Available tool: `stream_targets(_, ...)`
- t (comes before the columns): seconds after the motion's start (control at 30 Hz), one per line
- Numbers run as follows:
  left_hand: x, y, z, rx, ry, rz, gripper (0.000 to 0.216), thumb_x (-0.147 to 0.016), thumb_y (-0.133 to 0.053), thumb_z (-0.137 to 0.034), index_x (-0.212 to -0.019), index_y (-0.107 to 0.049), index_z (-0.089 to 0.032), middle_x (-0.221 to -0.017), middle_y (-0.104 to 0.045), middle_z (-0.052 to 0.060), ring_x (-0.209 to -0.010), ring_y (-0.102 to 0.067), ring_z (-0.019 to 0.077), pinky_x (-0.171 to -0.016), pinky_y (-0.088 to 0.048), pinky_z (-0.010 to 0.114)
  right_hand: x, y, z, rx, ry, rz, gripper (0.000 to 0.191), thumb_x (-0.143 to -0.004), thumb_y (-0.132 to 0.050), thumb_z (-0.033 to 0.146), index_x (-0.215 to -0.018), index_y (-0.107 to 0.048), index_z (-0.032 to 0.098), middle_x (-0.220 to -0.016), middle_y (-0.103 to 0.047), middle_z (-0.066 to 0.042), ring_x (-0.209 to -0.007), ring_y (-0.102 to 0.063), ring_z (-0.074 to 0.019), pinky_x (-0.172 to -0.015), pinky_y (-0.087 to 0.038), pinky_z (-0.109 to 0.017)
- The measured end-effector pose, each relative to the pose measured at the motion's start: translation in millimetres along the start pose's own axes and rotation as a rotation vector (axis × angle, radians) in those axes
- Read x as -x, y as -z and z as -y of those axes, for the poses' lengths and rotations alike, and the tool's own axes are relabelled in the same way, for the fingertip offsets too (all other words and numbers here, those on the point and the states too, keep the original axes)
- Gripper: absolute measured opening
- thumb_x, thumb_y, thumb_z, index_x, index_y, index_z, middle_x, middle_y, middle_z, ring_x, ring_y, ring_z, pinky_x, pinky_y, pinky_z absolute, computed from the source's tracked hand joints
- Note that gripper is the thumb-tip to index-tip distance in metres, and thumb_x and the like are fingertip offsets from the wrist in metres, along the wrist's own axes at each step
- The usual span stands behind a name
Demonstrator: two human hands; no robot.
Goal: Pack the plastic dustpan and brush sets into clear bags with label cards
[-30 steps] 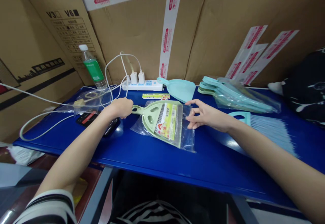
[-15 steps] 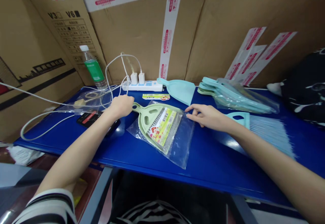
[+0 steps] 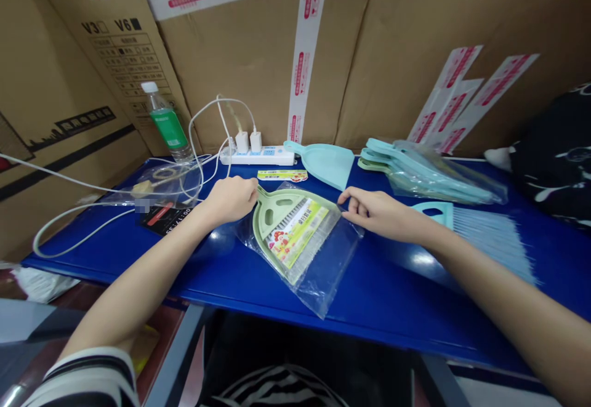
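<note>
On the blue worktop (image 3: 397, 308), near its middle, lies a green dustpan (image 3: 277, 210) inside a clear bag (image 3: 323, 271), with a brush and a printed card (image 3: 295, 234) packed against it. The left hand (image 3: 231, 199) is closed on the handle end, fingers curled together around it through or at the bag's mouth; which of the two I cannot tell. The right hand (image 3: 376, 213) rests at the bag's far upper corner, fingers bent and pinching or pressing the film there.

The pan looks like thin moulded plastic: light, stiff, not fragile. The bag is the awkward part, judging by its shine and creases: soft, slippery film that will slide over the pan rather than carry it. The handle seems the sound place to take hold, with the film gripped only at a corner or edge.

Behind lie a blue dustpan (image 3: 330, 164), a stack of bagged sets (image 3: 429, 173), a blue brush (image 3: 484, 241), a power strip (image 3: 258, 156) and a bottle (image 3: 167, 124).
</note>
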State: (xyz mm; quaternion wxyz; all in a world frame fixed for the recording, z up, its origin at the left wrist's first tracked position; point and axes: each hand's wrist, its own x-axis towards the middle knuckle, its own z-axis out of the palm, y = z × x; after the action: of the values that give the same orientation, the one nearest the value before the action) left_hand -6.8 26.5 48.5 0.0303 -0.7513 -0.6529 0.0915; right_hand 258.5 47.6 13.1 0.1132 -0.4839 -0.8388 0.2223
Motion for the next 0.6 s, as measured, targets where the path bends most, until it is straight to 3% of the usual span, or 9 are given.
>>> stream_targets(0.13, -1.9, -2.4, -1.9, 0.006, -0.074, -0.006, 0.034, -0.091, -0.031, -0.023, -0.105, -0.06, -0.013, -0.093, -0.068, 0.014, -0.091, -0.064, 0.0285, -0.078, -0.046, 0.038, 1.9, 2.3, -0.5, -0.009, 0.028, 0.073, 0.01, -0.074, -0.044, 0.022, -0.084, -0.042, 0.024, -0.057, -0.056, 0.005, -0.054, -0.054, -0.0162, -0.055, -0.039, -0.028)
stream_targets(0.37, -13.1, -14.3, -2.2, 0.031, -0.294, -0.11, 0.036, -0.094, -0.031, -0.023, -0.114, -0.059, -0.012, -0.114, -0.064, 0.013, -0.107, -0.056, 0.0253, -0.094, -0.043, 0.039, 14.5, 10.1, 5.4, 0.007, 0.049, 0.283, 0.022, -0.066, -0.045, 0.012, -0.079, -0.033, 0.026, -0.058, -0.059, 0.006, -0.054, -0.053, -0.0142, -0.056, -0.038, -0.026)
stream_targets(0.5, -15.4, -20.7, -2.5, 0.021, -0.368, -0.204, 0.038, -0.096, -0.03, -0.024, -0.124, -0.054, -0.013, -0.116, -0.064, 0.012, -0.105, -0.058, 0.0245, -0.092, -0.046, 0.041, 20.9, 15.0, 10.6, 0.013, 0.115, 0.381, 0.019, -0.067, -0.045, 0.014, -0.075, -0.032, 0.025, -0.057, -0.053, 0.005, -0.052, -0.048, -0.0134, -0.051, -0.034, -0.025)
stream_targets(0.6, -15.1, -23.5, -1.7, 0.045, -0.395, -0.204, 0.038, -0.096, -0.03, -0.025, -0.123, -0.055, -0.015, -0.114, -0.064, 0.011, -0.103, -0.061, 0.0239, -0.088, -0.049, 0.039, 23.8, 19.1, 12.7, 0.033, 0.179, 0.417, 0.013, -0.072, -0.044, 0.018, -0.073, -0.033, 0.025, -0.055, -0.049, 0.005, -0.05, -0.043, -0.0131, -0.05, -0.032, -0.026)
